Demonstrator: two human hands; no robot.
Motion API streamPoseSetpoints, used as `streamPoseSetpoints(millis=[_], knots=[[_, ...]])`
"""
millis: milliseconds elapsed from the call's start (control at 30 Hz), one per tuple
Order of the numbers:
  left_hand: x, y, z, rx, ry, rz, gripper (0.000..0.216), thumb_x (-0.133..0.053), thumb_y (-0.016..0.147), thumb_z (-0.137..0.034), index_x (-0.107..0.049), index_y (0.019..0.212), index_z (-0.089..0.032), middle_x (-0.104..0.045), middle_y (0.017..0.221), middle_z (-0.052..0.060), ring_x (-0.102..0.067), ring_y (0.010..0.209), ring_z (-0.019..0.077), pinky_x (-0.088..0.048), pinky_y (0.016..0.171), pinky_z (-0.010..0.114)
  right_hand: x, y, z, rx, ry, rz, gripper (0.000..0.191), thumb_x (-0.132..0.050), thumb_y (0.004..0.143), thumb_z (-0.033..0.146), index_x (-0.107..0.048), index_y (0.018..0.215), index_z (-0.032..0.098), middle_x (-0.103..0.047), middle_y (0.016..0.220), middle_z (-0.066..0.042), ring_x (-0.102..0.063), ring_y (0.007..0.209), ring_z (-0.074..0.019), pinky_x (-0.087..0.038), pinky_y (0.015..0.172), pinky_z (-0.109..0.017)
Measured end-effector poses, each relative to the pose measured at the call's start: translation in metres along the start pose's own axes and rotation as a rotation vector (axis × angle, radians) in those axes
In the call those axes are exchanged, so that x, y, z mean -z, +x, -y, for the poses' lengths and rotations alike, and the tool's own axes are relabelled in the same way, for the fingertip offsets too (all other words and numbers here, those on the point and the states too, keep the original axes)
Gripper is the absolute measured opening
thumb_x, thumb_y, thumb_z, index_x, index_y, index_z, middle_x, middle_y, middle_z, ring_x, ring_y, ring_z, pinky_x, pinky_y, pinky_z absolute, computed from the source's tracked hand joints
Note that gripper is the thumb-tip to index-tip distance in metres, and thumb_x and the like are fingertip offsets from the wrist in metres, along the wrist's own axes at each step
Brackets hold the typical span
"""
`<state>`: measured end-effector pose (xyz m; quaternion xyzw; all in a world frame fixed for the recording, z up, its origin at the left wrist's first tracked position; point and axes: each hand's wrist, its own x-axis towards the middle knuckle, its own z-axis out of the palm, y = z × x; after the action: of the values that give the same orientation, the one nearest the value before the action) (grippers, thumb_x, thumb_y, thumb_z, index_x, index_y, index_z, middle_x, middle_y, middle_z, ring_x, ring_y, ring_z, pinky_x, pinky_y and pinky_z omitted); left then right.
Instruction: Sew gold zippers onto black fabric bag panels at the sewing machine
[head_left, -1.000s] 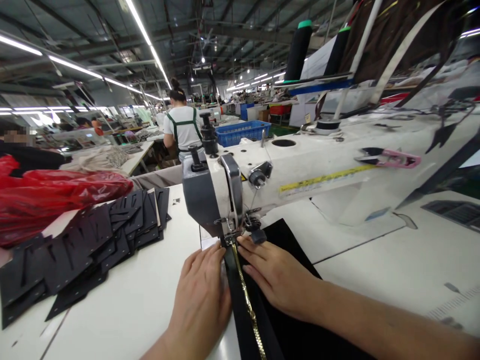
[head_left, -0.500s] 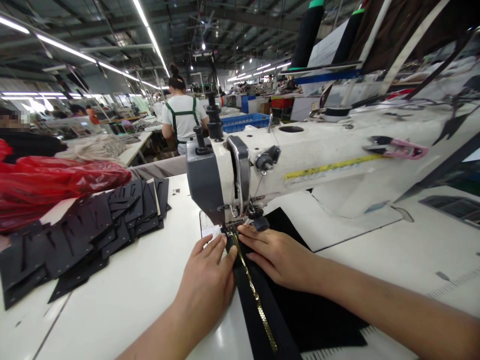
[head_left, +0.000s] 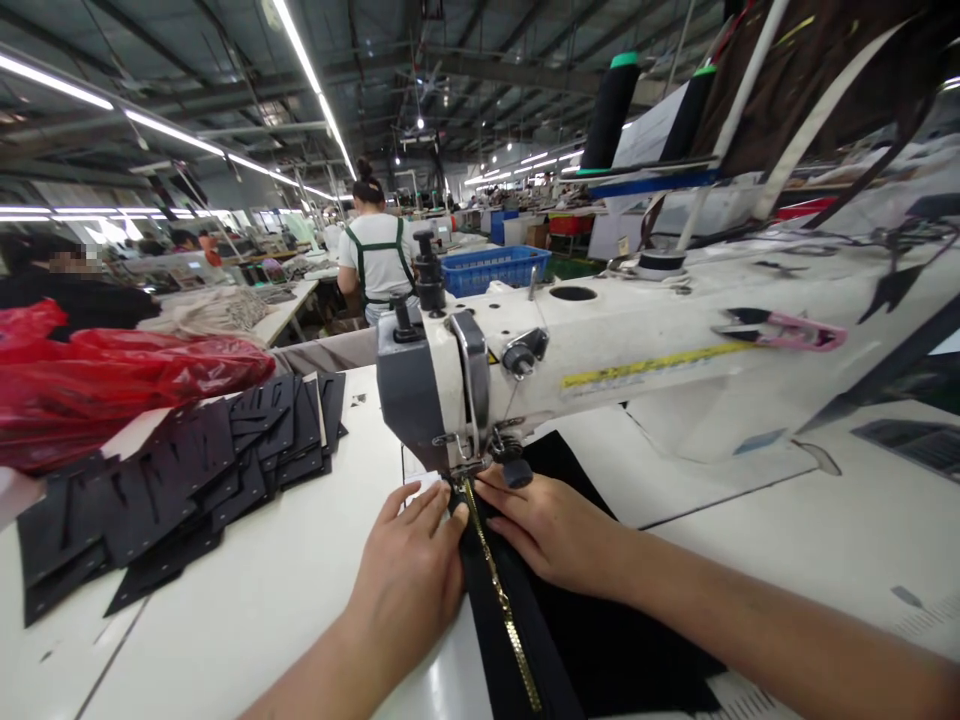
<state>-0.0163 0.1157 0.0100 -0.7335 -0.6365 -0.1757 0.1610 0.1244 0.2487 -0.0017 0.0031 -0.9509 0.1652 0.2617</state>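
Fingers [head_left: 429,505] flat and close together, presses left hand [head_left: 409,570] down at the left edge of the zipper [head_left: 502,600], tips just short of the foot [head_left: 459,478] of the machine [head_left: 637,340]. Lays right hand [head_left: 555,525] on the black cloth [head_left: 600,640] right of the zipper, fingers slightly spread, forefinger tip next to the foot. Pinches nothing with either hand; only pushes down. Has the zipper between the two hands, gold teeth running from the foot back toward the body, the cloth under it and spreading right beneath the machine arm. Works at a white table [head_left: 285,600], with black cut pieces [head_left: 187,470] fanned out well to the left and a red bag [head_left: 112,385] behind them. Looks past pink snips [head_left: 784,330] lying on top of the machine, thread cones [head_left: 611,110] above, a blue basket [head_left: 495,268] behind, and farther off a person [head_left: 377,260] in green straps, back turned.
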Motion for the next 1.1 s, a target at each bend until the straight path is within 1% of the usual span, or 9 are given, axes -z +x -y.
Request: streamPoseSetpoints(millis=[100, 200, 300, 400, 533, 733, 833, 967, 1100], knots=[[-0.002, -0.001, 0.002, 0.018, -0.023, 0.004, 0.032, -0.043, 0.072, -0.011, -0.062, 0.097, -0.012, -0.065, 0.104, 0.016, -0.059, 0.101, 0.0274, -0.044, 0.088, 0.049, 0.005, 0.001, 0.005, -0.055, 0.052, 0.017, 0.032, -0.045, 0.083, 0.013, -0.053, 0.114, 0.010, -0.057, 0.117, -0.013, -0.050, 0.111, -0.0216, -0.042, 0.096, -0.037], [-0.003, -0.003, 0.001, 0.053, -0.057, -0.004, 0.031, -0.044, 0.073, -0.010, -0.057, 0.101, -0.012, -0.063, 0.107, 0.016, -0.057, 0.104, 0.0273, -0.044, 0.089, 0.049, 0.012, -0.001, 0.024, -0.160, 0.090, 0.034, 0.031, -0.052, 0.076, 0.013, -0.057, 0.106, 0.013, -0.055, 0.117, -0.012, -0.049, 0.111, -0.0220, -0.038, 0.098, -0.038], [-0.002, -0.003, -0.001, 0.089, -0.107, -0.013, 0.034, -0.043, 0.073, -0.008, -0.049, 0.107, -0.009, -0.063, 0.103, 0.016, -0.060, 0.098, 0.0241, -0.045, 0.088, 0.046, 0.014, -0.004, 0.046, -0.265, 0.050, 0.052, 0.033, -0.057, 0.067, 0.014, -0.058, 0.099, 0.013, -0.053, 0.114, -0.012, -0.045, 0.110, -0.0247, -0.033, 0.099, -0.041], [0.001, -0.004, -0.002, 0.069, -0.116, -0.003, 0.036, -0.041, 0.073, -0.005, -0.045, 0.109, -0.008, -0.064, 0.098, 0.014, -0.061, 0.095, 0.0225, -0.046, 0.088, 0.044, 0.012, -0.005, 0.058, -0.326, 0.001, 0.074, 0.033, -0.056, 0.065, 0.018, -0.057, 0.098, 0.013, -0.051, 0.111, -0.012, -0.042, 0.108, -0.0261, -0.031, 0.096, -0.043], [0.002, -0.006, -0.001, -0.011, -0.041, -0.033, 0.037, -0.039, 0.072, -0.002, -0.052, 0.104, -0.012, -0.063, 0.103, 0.013, -0.059, 0.101, 0.0240, -0.044, 0.090, 0.047, 0.008, -0.001, 0.059, -0.354, -0.033, 0.079, 0.031, -0.055, 0.066, 0.022, -0.056, 0.096, 0.017, -0.050, 0.106, -0.009, -0.043, 0.099, -0.0253, -0.035, 0.087, -0.042], [0.002, -0.011, -0.004, -0.120, 0.015, -0.051, 0.026, -0.042, 0.079, -0.005, -0.058, 0.098, -0.013, -0.065, 0.099, 0.012, -0.062, 0.092, 0.0219, -0.048, 0.088, 0.043, -0.001, 0.004, 0.058, -0.433, -0.060, -0.001, 0.019, -0.051, 0.060, 0.010, -0.050, 0.078, 0.018, -0.052, 0.091, -0.004, -0.044, 0.087, -0.0209, -0.034, 0.079, -0.036], [0.002, -0.013, -0.005, -0.126, 0.034, -0.028, 0.025, -0.043, 0.079, -0.004, -0.059, 0.097, -0.012, -0.065, 0.099, 0.012, -0.062, 0.091, 0.0218, -0.049, 0.087, 0.042, -0.002, 0.003, 0.061, -0.403, -0.062, -0.013, 0.014, -0.050, 0.066, 0.010, -0.048, 0.077, 0.018, -0.053, 0.085, -0.002, -0.044, 0.085, -0.0195, -0.033, 0.078, -0.035], [0.001, -0.016, -0.005, -0.120, 0.031, -0.003, 0.031, -0.042, 0.080, -0.003, -0.057, 0.106, -0.010, -0.064, 0.105, 0.014, -0.061, 0.096, 0.0231, -0.051, 0.085, 0.041, 0.000, 0.007, 0.062, -0.408, -0.107, 0.078, 0.013, -0.049, 0.071, 0.011, -0.051, 0.082, 0.018, -0.056, 0.087, -0.003, -0.047, 0.085, -0.0203, -0.034, 0.076, -0.036], [-0.001, -0.018, -0.004, -0.090, -0.007, -0.014, 0.035, -0.041, 0.078, -0.003, -0.055, 0.110, -0.007, -0.064, 0.105, 0.015, -0.061, 0.096, 0.0238, -0.052, 0.085, 0.041, 0.003, 0.018, 0.059, -0.466, -0.129, 0.183, 0.020, -0.050, 0.065, 0.010, -0.053, 0.084, 0.015, -0.060, 0.087, -0.006, -0.053, 0.083, -0.0218, -0.038, 0.074, -0.036]])
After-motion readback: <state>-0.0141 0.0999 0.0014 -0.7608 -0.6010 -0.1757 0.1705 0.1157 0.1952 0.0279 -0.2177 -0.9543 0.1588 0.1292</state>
